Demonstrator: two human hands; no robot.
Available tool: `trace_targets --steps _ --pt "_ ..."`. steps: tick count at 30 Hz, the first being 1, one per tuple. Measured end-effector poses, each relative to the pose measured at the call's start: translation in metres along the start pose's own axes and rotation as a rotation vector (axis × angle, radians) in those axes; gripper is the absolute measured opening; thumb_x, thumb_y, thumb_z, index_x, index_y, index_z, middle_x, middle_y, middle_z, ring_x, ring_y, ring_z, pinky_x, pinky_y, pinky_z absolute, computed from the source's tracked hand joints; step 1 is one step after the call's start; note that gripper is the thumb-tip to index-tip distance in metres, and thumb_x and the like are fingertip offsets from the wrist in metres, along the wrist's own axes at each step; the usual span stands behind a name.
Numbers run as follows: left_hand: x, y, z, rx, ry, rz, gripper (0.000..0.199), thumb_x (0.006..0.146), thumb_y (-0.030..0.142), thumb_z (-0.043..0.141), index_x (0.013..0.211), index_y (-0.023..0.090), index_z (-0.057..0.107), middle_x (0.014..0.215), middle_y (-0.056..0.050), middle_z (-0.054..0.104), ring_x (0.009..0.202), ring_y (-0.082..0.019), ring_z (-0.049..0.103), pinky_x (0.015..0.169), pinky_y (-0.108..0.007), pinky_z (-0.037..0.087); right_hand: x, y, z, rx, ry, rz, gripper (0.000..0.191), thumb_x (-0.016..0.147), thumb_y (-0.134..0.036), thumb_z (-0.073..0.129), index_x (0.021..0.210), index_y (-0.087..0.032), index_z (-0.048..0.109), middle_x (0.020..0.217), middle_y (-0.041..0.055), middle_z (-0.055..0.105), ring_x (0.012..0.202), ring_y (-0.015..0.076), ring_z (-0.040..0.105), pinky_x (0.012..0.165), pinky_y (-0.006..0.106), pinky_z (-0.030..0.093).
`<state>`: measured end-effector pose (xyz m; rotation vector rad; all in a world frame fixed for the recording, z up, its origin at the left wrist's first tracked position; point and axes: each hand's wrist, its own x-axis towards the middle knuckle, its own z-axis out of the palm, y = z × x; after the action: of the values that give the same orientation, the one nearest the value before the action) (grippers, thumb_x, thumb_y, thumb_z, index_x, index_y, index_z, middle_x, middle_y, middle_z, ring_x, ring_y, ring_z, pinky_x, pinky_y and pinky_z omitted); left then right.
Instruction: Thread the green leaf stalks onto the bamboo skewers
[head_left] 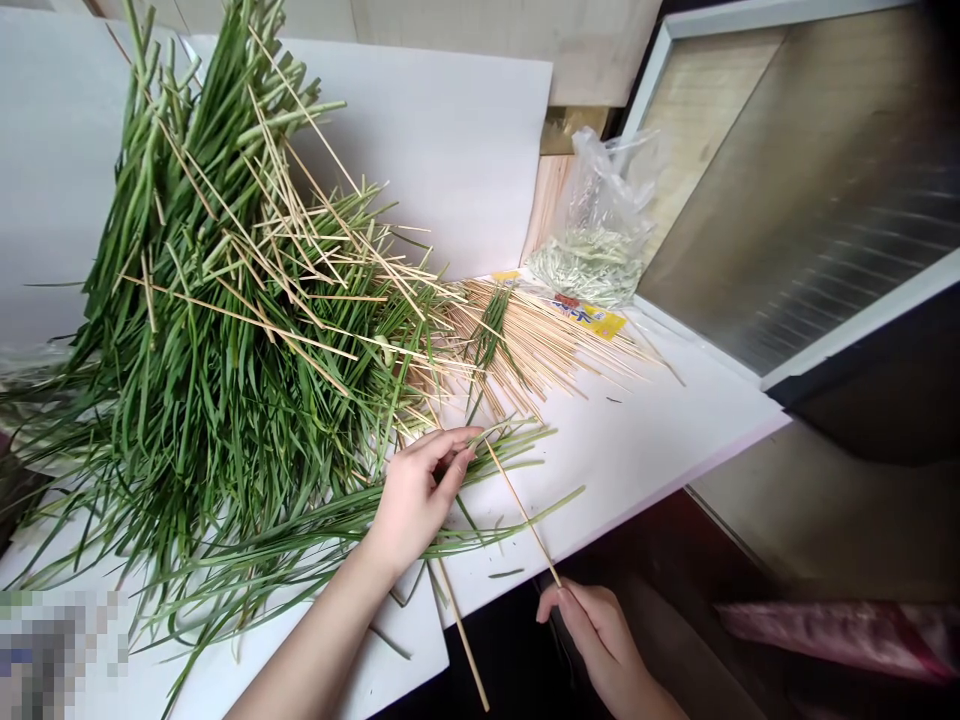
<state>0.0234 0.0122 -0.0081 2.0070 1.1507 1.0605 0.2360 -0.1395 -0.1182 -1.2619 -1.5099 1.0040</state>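
My right hand, off the table's front edge, pinches the lower end of a thin bamboo skewer. The skewer slants up and left, its far end at the fingertips of my left hand. Thumb and forefinger of that hand are closed on a chive stalk; whether the skewer has pierced it I cannot tell. Several long chives lie under my left hand, their pale ends pointing right. To the left rises a big heap of green chives, with loose skewers scattered over it.
Many bamboo skewers lie fanned out behind my hands, with chive pieces on them. A clear plastic bag with pale green bits stands at the back. One skewer juts over the white table's front edge. A framed panel is at right.
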Motion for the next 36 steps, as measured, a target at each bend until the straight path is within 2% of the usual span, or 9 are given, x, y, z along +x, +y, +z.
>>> trace_targets --steps 10,15,21,29,32,36 --pt "-0.0001 0.0019 0.0002 -0.011 -0.036 -0.048 0.024 0.096 0.026 0.059 0.113 0.017 0.074 0.089 -0.005 0.074 0.068 -0.013 0.062 0.059 -0.022 0.047 0.0008 -0.0035 0.0 0.038 0.002 0.008 0.046 0.11 -0.037 0.037 0.075 -0.021 0.064 0.061 -0.0025 0.053 0.054 0.014 0.05 0.057 0.025 0.038" --pt "-0.0005 0.0009 0.0002 0.002 -0.029 -0.018 0.024 0.097 0.026 0.059 0.112 0.017 0.074 0.096 -0.007 0.075 0.068 -0.013 0.064 0.058 -0.023 0.047 0.0014 -0.0061 0.0005 0.055 0.008 0.025 0.048 0.11 -0.039 0.037 0.072 -0.021 0.062 0.059 -0.0028 0.049 0.049 0.013 0.044 0.053 0.025 0.036" --pt "0.0002 0.0017 0.0001 0.035 -0.003 0.013 0.022 0.096 0.023 0.06 0.112 0.018 0.074 0.089 -0.005 0.076 0.068 -0.014 0.065 0.06 -0.023 0.049 0.0012 -0.0064 0.0 0.071 0.001 0.026 0.049 0.11 -0.04 0.037 0.072 -0.02 0.061 0.056 -0.0048 0.04 0.045 0.012 0.035 0.048 0.026 0.03" --pt "0.0002 0.0024 -0.001 0.058 -0.011 0.038 0.023 0.097 0.024 0.058 0.111 0.018 0.075 0.082 -0.004 0.073 0.06 -0.012 0.059 0.056 -0.023 0.046 0.0007 -0.004 -0.0012 0.073 -0.009 0.044 0.047 0.11 -0.039 0.037 0.073 -0.021 0.061 0.054 -0.0063 0.033 0.045 0.012 0.032 0.047 0.026 0.027" --pt "0.0001 0.0024 -0.0013 0.063 -0.009 0.063 0.023 0.097 0.024 0.058 0.111 0.018 0.076 0.09 -0.006 0.075 0.065 -0.013 0.063 0.061 -0.024 0.049 0.0004 -0.0038 -0.0006 0.068 -0.006 0.041 0.048 0.11 -0.039 0.037 0.072 -0.02 0.06 0.054 -0.0061 0.033 0.045 0.0121 0.032 0.047 0.026 0.027" --pt "-0.0001 0.0024 -0.0008 0.078 0.002 0.118 0.024 0.098 0.022 0.056 0.112 0.02 0.075 0.098 -0.007 0.076 0.081 -0.017 0.069 0.074 -0.026 0.053 0.0006 -0.005 -0.0004 0.071 -0.014 0.045 0.048 0.11 -0.04 0.037 0.072 -0.021 0.059 0.054 -0.0059 0.032 0.045 0.0123 0.032 0.046 0.027 0.026"
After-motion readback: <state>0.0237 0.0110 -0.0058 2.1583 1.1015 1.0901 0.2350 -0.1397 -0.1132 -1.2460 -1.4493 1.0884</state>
